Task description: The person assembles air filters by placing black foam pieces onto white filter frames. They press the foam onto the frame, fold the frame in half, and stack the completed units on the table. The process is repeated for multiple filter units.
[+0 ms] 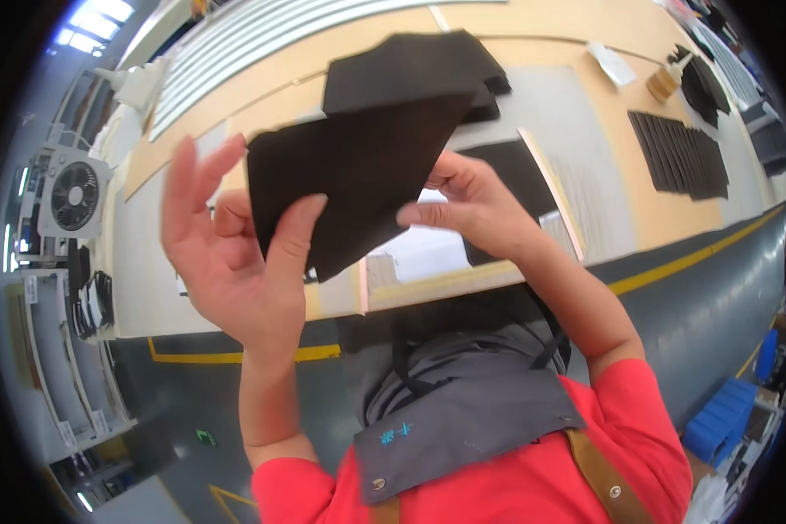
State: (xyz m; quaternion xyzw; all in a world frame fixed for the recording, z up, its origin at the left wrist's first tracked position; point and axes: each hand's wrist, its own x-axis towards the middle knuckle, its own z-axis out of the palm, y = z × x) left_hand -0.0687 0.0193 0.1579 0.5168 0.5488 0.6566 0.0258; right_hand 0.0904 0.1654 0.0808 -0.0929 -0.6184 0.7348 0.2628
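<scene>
Above the workbench (589, 131): black flat panel (358, 157) was held up, tilted, its lower edge running slantwise; clock hours were read from its middle.
Left hand (236, 275): at 8 o'clock, palm in view; thumb lay over the panel's face, fingers spread and partly blurred. Could not tell whether they pinched it.
Right hand (485, 205): at 4 o'clock, thumb and bent fingers pinched the panel's near right edge.
Black stack (393, 65): stood just beyond at 1 o'clock, part hidden by the panel.
Black sheet (515, 175): lay flat at 3 o'clock, behind the right hand, beside a pale narrow strip (550, 188).
White paper (424, 253): at 5 o'clock, near the bench's front edge.
Overlapping black pieces (677, 155): lay in a row well apart, 3 o'clock.
Amber bottle (664, 83): at 2 o'clock, a white packet (611, 65) near it.
White slats (262, 44): ran along the far side, 11 o'clock.
Box fan (75, 194): at 9 o'clock, off the bench.
</scene>
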